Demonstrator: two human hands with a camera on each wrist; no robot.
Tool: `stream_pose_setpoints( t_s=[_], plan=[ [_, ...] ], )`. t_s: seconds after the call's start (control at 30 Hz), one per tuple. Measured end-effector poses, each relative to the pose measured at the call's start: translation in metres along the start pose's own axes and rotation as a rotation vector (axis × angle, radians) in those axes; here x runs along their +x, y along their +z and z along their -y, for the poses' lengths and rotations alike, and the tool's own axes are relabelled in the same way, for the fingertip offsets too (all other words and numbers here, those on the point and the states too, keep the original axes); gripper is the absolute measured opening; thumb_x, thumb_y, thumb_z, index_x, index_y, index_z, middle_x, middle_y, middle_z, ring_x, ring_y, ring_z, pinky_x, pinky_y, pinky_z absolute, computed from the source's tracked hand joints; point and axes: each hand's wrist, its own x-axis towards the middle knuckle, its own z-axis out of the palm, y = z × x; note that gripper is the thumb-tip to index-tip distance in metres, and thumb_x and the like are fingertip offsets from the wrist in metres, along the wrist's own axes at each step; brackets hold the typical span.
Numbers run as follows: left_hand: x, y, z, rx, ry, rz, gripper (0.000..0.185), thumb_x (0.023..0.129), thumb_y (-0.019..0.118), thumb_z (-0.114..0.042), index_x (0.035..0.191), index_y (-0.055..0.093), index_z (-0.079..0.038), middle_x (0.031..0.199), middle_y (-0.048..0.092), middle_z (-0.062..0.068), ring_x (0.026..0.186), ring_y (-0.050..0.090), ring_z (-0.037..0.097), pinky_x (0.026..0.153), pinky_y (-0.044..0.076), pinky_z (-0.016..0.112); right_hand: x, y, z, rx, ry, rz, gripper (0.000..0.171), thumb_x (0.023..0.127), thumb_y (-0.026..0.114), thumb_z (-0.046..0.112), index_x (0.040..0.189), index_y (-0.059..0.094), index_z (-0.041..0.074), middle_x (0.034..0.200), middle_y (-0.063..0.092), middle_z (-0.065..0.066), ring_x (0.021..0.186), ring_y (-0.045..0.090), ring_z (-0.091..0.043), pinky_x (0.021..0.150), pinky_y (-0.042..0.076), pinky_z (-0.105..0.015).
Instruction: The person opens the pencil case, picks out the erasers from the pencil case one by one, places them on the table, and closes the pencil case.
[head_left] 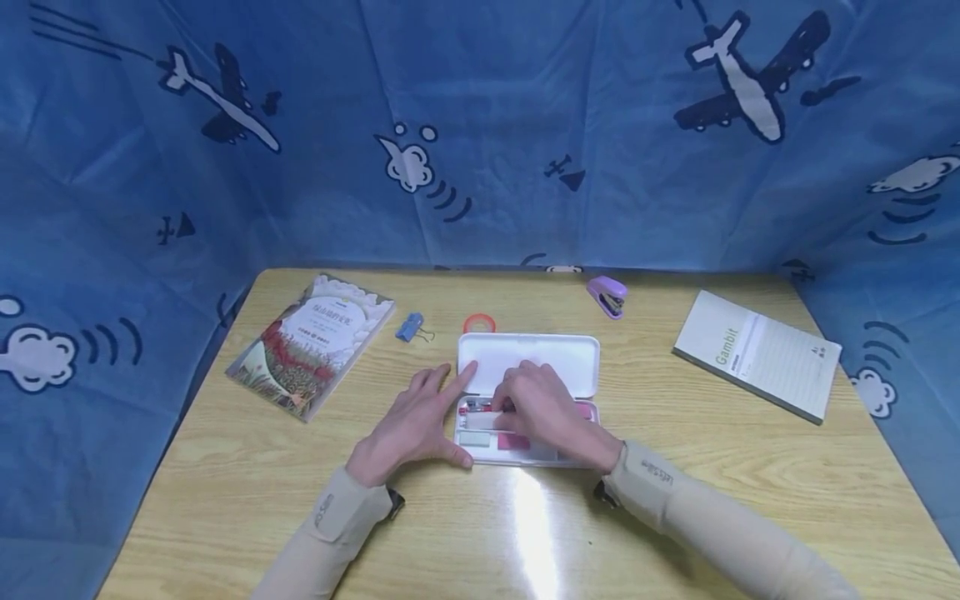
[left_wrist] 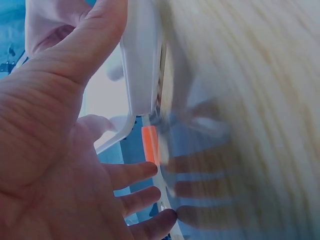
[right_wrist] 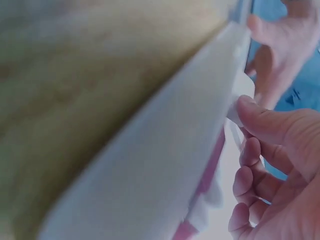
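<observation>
Strip (head_left: 482, 421) runs left from right hand (head_left: 536, 408), long axis left-right

Head: pale strip is inside the pencil case (head_left: 510, 462), parallel to its long side, free end pointing at the left hand (head_left: 416, 418). Right hand is over the strip, so it's the nearer one. Red pen (head_left: 477, 407) just far of it; pale block (head_left: 474, 439) and pink block (head_left: 513, 442) just near. Lid (head_left: 487, 360) open on far side. Strip's left end is near the case's left wall; my read, that gap matters most.

Left wrist: fingers spread wide, nothing gripped. Thumb by the case, index beside the lid. Orange ring (left_wrist: 150, 142) past them.

Right wrist: narrow pinch, thumb on a white end I take to be the strip; other fingers curled. Contact behind the thumb is hidden.
</observation>
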Motion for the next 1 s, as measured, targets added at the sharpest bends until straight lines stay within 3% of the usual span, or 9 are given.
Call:
stream_pose_setpoints(
  t_s=[0.27,0.4,0.53,0.8,1.0],
  plan=[
    [0.005,0.002,-0.006,-0.015,-0.016,0.022,0.142,0.054,0.096,-0.056,0.163,0.007,-0.038,0.168,0.02,0.02,0.153,0.02,0.043,0.12,0.028,0.065,-0.019,-0.037,-0.032,0.123,0.094,-0.052,0.012,0.072,0.09,0.018,0.079,0.08,0.018,0.077,0.073,0.007,0.076,0.055,-0.013,0.071,0.045,-0.032],
    [0.004,0.002,-0.005,-0.024,-0.037,0.026,0.141,0.054,0.096,-0.055,0.163,0.008,-0.038,0.169,0.019,0.019,0.153,0.02,0.043,0.12,0.027,0.066,-0.034,-0.055,-0.053,0.17,0.168,-0.034,0.01,0.074,0.089,0.016,0.079,0.08,0.016,0.078,0.074,0.005,0.077,0.059,-0.013,0.073,0.049,-0.034],
    [0.001,0.004,-0.004,-0.041,-0.057,0.034,0.14,0.056,0.096,-0.053,0.163,0.008,-0.039,0.169,0.018,0.018,0.153,0.018,0.044,0.121,0.025,0.066,-0.053,-0.069,-0.077,0.224,0.268,-0.005,0.01,0.075,0.086,0.013,0.08,0.078,0.014,0.077,0.072,0.003,0.07,0.057,-0.012,0.065,0.047,-0.031],
    [0.001,0.007,-0.003,-0.036,-0.075,0.045,0.14,0.056,0.095,-0.058,0.163,0.006,-0.039,0.169,0.018,0.018,0.153,0.018,0.043,0.12,0.026,0.067,-0.092,-0.083,-0.13,0.217,0.376,-0.026,0.009,0.074,0.086,0.01,0.078,0.078,0.011,0.071,0.072,0.002,0.065,0.055,-0.011,0.062,0.043,-0.028],
    [0.004,0.006,-0.007,-0.036,-0.064,0.046,0.14,0.056,0.095,-0.057,0.164,0.007,-0.037,0.169,0.019,0.019,0.153,0.019,0.044,0.12,0.025,0.068,-0.114,-0.088,-0.155,0.219,0.429,-0.003,0.009,0.074,0.086,0.009,0.079,0.078,0.009,0.071,0.073,0.001,0.064,0.054,-0.012,0.06,0.043,-0.028]
  ],
)
